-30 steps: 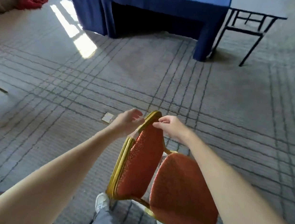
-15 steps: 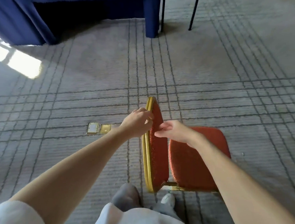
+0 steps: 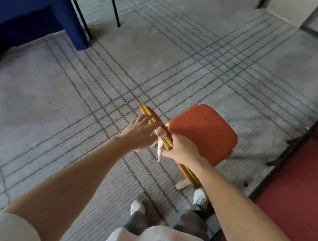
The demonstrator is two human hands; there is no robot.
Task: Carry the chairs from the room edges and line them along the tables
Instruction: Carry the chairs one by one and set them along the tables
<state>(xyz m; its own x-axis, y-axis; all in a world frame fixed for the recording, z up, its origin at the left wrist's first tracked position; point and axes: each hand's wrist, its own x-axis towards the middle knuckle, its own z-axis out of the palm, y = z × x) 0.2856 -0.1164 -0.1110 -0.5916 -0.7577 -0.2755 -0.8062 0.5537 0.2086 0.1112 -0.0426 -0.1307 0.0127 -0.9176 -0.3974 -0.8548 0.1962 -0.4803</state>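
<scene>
Left hand (image 3: 138, 133) loosened; right hand (image 3: 182, 150) grips chair (image 3: 205, 131).

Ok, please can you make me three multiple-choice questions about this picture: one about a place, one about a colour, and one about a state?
1. Where does the blue-draped table stand in the view?
A) upper left
B) lower right
C) centre

2. What colour is the chair seat?
A) green
B) black
C) red-orange

3. What does the right hand do?
A) hangs free
B) grips the gold backrest frame
C) lies flat on the seat

Answers:
1 A, the blue cloth fills the upper left corner.
2 C, the cushion is plainly red-orange.
3 B, its fingers curl round the frame.
</scene>
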